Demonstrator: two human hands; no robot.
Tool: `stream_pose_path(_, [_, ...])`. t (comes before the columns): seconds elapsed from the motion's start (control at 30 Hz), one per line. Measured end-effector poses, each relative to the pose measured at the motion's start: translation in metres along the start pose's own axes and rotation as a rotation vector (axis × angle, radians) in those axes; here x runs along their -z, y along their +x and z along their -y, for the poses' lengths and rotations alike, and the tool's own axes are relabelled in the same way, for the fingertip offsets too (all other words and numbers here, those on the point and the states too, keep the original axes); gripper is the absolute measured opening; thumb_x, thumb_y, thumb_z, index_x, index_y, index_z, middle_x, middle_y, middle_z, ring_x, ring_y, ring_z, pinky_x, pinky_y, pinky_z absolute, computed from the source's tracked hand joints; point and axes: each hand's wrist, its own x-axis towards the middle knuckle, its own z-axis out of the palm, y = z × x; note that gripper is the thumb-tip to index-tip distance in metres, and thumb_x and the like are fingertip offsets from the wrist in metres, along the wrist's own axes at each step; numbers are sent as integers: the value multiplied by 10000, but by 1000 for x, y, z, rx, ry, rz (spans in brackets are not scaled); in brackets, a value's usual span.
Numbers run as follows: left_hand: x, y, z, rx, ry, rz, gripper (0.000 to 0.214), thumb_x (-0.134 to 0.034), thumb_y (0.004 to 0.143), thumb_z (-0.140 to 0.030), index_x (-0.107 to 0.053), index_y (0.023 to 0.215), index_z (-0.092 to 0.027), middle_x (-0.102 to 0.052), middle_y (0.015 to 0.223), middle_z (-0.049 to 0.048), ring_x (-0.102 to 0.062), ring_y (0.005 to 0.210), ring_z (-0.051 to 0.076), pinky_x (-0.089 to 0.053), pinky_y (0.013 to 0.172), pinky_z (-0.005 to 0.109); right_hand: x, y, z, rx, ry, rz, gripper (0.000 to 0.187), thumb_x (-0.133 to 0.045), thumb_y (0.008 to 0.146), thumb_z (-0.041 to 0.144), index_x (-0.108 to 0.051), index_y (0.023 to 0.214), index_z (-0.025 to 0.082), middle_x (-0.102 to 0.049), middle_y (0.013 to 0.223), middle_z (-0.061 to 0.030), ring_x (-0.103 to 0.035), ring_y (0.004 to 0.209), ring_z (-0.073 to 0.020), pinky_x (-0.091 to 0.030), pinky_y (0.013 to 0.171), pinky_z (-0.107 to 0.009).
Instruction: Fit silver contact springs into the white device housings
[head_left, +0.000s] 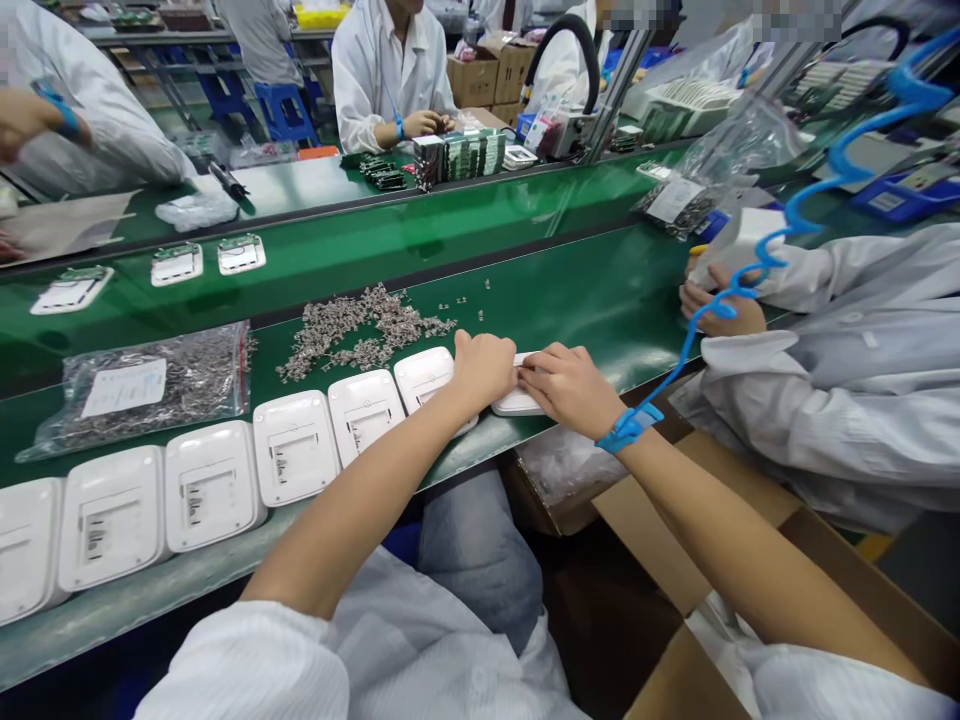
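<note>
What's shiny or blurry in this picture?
Head view: a pale sheen lies on the green tabletop beside the right hand; head view: a co-worker's hand at far left looks smeared; head view: the row of white casings looks fairly crisp.

Head view, forward and down, workbench (pixel 585 290) near

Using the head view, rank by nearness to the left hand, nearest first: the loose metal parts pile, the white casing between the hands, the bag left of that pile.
1. White casing: just right of the left hand.
2. Metal parts pile: ahead and left.
3. Bag: farther left.
</note>
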Motion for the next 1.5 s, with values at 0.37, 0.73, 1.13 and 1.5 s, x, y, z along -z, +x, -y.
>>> stream_pose_path(0.37, [-3,-20,-8,4,39,-121,238,-467,934,-214,-679,842,-159,-702,870,114,-620,899,271,-347,831,442,4,5,1,7,13,61,306,-506,1017,229,-723,815,155,-713,910,-75,-543,920,-218,-254,732,-377])
stream_pose_path(0.73, [-62,-91,-52,-63,122,-437,403,-500,970,-386,-588,1242,-102,-597,1276,165,-475,1237,275,-376,944,417,1,22,-7,-202,28,23,179,-618,852,226,-766,928,159,-705,996,-95,-509,959,-268,-280,698,-364])
stream_pose_path(1.13, [-66,-91,-47,-157,45,-388,339,-410,1007,-372,-621,1153,-149,-620,1206,163,-418,1338,297,-353,917,416,4,18,-10,-95,-78,30,164,-609,872,220,-752,807,173,-702,896,-84,-484,910,-262,-282,696,-385])
stream_pose_path(1.5, [-62,-83,-45,-182,-55,-351,266,-510,954,-319,-628,1108,-137,-624,1095,159,-481,1110,298,-328,943,460,7,21,-9,79,-133,163,305,-491,943,165,-665,693,157,-602,740,-109,-472,793,-245,-349,704,-372])
